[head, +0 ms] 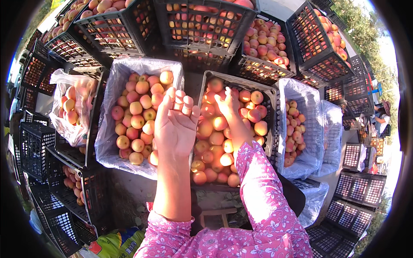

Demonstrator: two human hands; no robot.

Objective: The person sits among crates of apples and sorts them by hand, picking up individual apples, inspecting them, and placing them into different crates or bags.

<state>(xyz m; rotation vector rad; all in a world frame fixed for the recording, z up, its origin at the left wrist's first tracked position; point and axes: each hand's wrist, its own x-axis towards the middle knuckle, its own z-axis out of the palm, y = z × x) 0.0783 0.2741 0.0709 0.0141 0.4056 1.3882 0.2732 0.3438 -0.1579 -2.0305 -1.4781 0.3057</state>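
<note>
My left hand [176, 129] is raised palm up, its fingers half curled and a little apart, with nothing seen in the palm. It overlaps the right side of a crate lined with clear plastic film [105, 142], which holds many red-yellow apples [136, 108]. My right hand [228, 104] reaches over a black plastic crate [270, 90] of loose apples [216, 138]. Its thumb and fingers are spread just above the fruit, and no apple shows in its grasp. Whether the fingertips touch an apple cannot be told. Sun glare washes out part of this crate.
A film-lined crate [308, 138] with some apples stands at right. At left, a plastic bag of apples [71, 106] sits in a crate. Full crates [200, 25] are stacked ahead. Black crates [37, 148] stand at far left. A wooden stool [219, 212] is below; a person [384, 119] is far right.
</note>
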